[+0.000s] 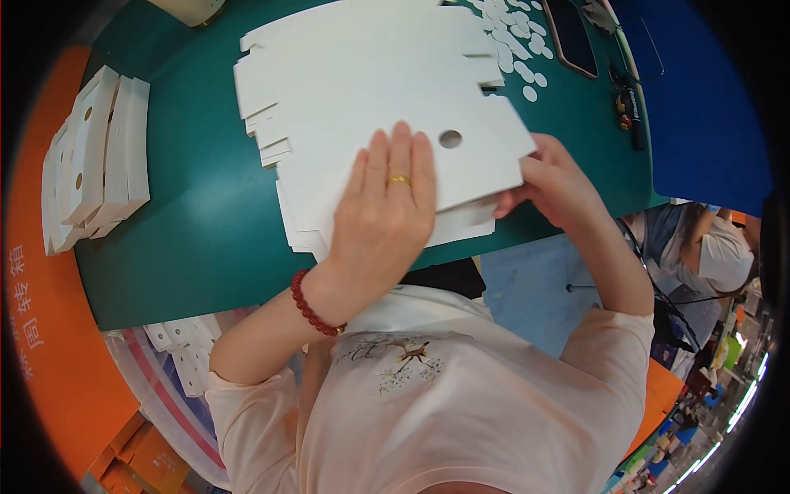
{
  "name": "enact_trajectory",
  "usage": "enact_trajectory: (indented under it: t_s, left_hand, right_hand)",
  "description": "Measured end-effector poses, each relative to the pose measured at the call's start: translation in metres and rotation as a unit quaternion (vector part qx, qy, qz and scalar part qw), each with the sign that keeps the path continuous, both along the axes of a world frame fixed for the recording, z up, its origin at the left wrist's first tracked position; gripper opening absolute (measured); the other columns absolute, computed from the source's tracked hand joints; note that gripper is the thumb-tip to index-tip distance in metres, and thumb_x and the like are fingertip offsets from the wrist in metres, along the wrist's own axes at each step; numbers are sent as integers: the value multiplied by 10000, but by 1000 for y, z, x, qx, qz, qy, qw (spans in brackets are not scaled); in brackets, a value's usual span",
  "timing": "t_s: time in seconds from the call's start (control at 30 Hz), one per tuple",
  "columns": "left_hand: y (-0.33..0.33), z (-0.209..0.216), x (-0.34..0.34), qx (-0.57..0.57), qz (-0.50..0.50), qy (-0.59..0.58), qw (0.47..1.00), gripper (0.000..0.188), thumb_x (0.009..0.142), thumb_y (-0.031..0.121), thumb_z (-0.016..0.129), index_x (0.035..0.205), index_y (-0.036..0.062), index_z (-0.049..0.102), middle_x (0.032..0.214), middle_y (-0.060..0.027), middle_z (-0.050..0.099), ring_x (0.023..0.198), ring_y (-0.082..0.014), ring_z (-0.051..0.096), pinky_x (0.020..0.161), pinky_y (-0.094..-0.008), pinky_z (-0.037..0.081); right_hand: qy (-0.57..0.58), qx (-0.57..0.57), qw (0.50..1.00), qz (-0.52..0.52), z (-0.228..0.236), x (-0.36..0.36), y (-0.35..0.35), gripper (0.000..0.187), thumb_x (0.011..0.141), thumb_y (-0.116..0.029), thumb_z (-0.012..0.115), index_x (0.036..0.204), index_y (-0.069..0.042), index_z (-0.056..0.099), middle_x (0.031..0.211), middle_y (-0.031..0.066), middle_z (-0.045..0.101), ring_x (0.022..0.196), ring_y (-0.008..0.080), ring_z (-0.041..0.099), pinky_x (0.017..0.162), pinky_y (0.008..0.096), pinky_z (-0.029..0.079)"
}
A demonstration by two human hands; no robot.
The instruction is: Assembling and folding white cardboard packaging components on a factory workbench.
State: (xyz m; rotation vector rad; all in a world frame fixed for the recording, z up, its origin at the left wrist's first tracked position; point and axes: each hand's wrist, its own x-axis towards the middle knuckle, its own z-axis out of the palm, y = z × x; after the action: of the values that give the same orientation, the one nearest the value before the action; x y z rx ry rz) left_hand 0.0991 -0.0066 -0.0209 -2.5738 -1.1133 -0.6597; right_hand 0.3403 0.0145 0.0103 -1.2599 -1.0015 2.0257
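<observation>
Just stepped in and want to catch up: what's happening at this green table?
A person is working a stack of flat white die-cut cardboard sheets on the green table. The left hand lies flat, palm down, on the top sheet near its round hole, while the right hand grips the stack's near right edge. A pile of folded white pieces sits at the left, and small punched-out white discs lie scattered at the far right.
</observation>
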Motion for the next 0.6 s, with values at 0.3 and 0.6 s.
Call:
enact_trajectory:
  t_s: [0.3,0.6]
  left_hand:
    - [-2,2,4,10,19,0,1000,414,803,-5,626,1204,-104,601,1153,-278,654,1074,-398,650,906,-434,555]
    - [3,27,1,-21,22,-96,995,460,760,-5,643,1204,-110,588,1160,-268,641,1073,-390,629,918,-394,543]
  right_hand:
    - [-520,463,712,-87,-8,36,59,282,1010,-257,557,1206,-77,652,843,18,669,702,63,601,602,240,498]
    - [-374,164,911,60,37,10,25,219,960,-139,538,1084,-2,656,841,76,705,686,179,687,633,338,566]
